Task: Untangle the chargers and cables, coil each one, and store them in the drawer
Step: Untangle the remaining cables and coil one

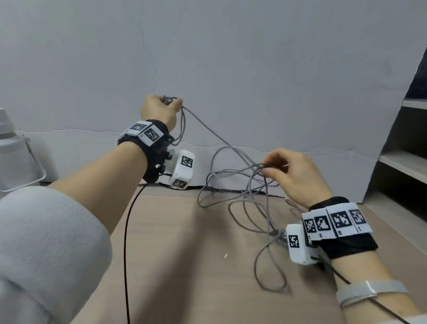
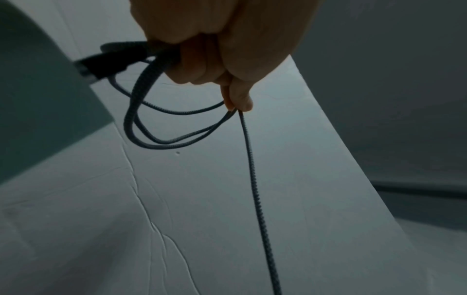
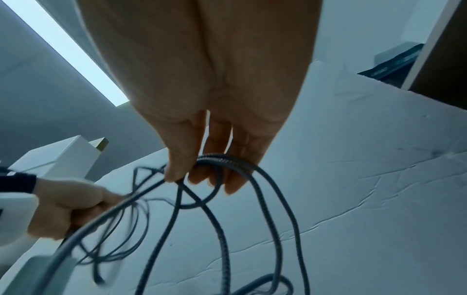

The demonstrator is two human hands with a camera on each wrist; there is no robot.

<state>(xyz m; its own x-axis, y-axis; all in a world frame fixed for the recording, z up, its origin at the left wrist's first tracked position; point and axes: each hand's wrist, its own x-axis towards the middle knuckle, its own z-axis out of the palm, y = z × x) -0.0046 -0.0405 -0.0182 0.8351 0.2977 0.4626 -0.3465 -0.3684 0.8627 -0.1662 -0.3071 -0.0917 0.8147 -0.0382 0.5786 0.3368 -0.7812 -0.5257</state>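
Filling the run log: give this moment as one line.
phase: untangling | left hand: grips coiled loops of grey cable | right hand: pinches strands | tangle: on table | drawer: not visible

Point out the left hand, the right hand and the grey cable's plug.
left hand (image 1: 158,109): head view, back of the hand gripping coiled loops.
right hand (image 1: 295,175): head view, back of the hand pinching strands.
grey cable's plug (image 2: 106,62): left wrist view, dark body of the plug beside the fist.

Home corner: shelves, wooden tabletop.
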